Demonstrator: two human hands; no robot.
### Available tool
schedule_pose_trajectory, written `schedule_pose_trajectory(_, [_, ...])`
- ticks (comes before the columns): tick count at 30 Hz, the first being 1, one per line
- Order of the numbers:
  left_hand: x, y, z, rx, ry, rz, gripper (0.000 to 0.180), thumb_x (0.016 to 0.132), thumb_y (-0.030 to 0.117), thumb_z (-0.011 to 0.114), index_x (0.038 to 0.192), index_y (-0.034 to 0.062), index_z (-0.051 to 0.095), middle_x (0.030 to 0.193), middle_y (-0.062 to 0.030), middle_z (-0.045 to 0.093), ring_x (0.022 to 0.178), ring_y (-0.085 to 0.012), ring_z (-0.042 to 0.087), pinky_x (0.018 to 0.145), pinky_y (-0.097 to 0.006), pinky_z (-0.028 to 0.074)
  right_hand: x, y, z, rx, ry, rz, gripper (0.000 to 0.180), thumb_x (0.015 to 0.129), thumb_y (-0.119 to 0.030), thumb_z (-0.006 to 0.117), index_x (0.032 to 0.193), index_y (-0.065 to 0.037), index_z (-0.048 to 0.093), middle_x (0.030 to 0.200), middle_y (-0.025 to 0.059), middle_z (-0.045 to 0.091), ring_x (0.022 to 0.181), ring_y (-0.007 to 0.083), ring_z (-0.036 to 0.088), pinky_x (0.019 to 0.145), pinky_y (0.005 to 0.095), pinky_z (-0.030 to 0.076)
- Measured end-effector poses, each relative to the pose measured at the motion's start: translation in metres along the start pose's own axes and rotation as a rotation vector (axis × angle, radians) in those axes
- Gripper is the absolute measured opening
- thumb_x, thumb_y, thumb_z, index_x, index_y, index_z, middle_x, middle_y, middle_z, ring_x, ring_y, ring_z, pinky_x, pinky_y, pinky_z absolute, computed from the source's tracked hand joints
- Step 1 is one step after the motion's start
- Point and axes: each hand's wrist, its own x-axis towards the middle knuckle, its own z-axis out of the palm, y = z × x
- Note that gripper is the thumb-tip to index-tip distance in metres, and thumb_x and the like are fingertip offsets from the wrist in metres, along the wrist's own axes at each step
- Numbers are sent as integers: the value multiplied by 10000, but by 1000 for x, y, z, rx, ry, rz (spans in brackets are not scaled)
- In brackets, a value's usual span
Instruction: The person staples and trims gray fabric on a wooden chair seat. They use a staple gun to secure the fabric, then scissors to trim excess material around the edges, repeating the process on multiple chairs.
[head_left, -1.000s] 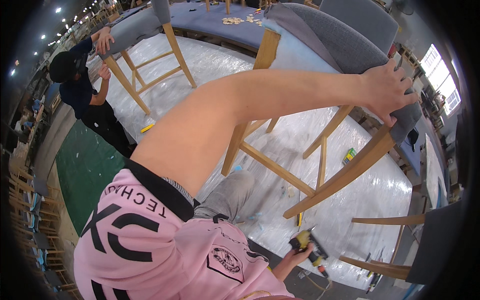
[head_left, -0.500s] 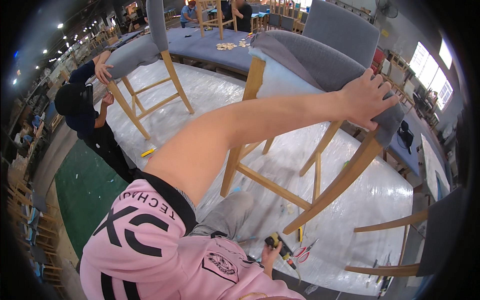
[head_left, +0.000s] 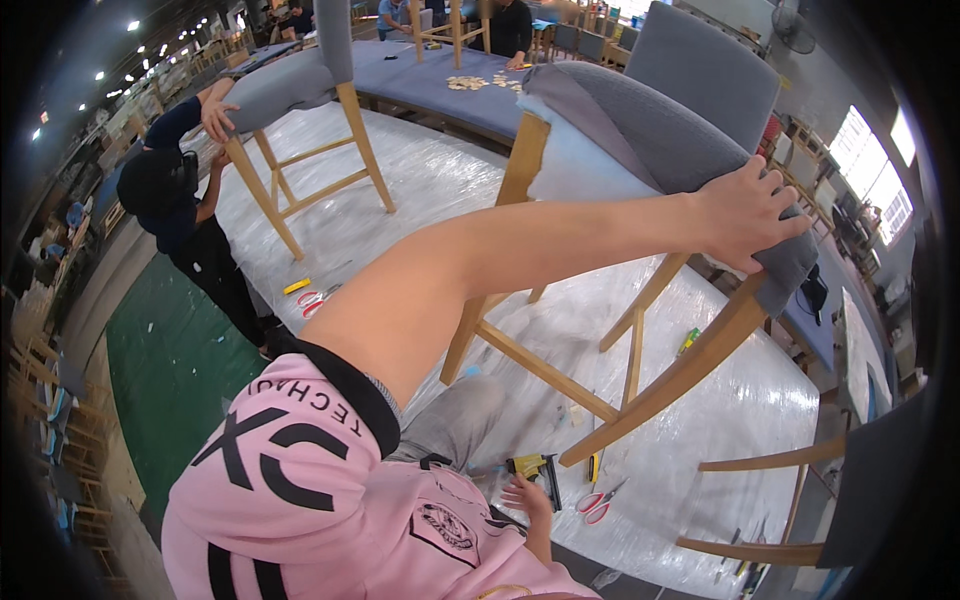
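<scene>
A tall chair with wooden legs and a grey upholstered seat [head_left: 650,120] stands before me on a film-covered table. My left hand [head_left: 745,212] grips the seat's right front corner, fingers over the fabric and thumb lower down. At the seat's left end the grey cover is folded back, baring pale blue-white padding [head_left: 590,168] above a wooden leg. Low in the head view, my right hand [head_left: 528,500] is open, its fingers apart beside a black and yellow staple gun [head_left: 540,470]. Red-handled scissors [head_left: 595,508] and a yellow utility knife [head_left: 594,467] lie just right of it.
The table is wrapped in shiny film [head_left: 440,165]. At left, a co-worker [head_left: 165,190] handles another grey chair [head_left: 285,90]. A further chair [head_left: 870,490] lies at lower right. A green cutter [head_left: 688,342] rests behind the front leg. Small wooden pieces [head_left: 467,83] are on the back table.
My right hand has let go of the staple gun, which now stands turned beside it. My left hand stays on the seat corner. The view has shifted slightly.
</scene>
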Motion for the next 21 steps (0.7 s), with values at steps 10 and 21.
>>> schedule_pose_trajectory(10, [-69,-21,-53,-126,223,-337,596,881,545,676,1253,80,651,1198,-126,652,1147,-329,581,1054,-487,388,-296,-271,-49,-150,420,-1321,540,1098,-419,471,1399,24,537,1270,138,653,1184,219,631,949,363,551])
schedule_pose_trajectory(21, [-91,18,-81,-103,309,-320,454,858,489,705,1184,175,669,1165,-15,660,1096,-238,610,1004,-452,420,-303,-333,82,454,48,-1301,761,971,-718,299,1139,-30,578,733,103,561,595,193,515,557,298,436])
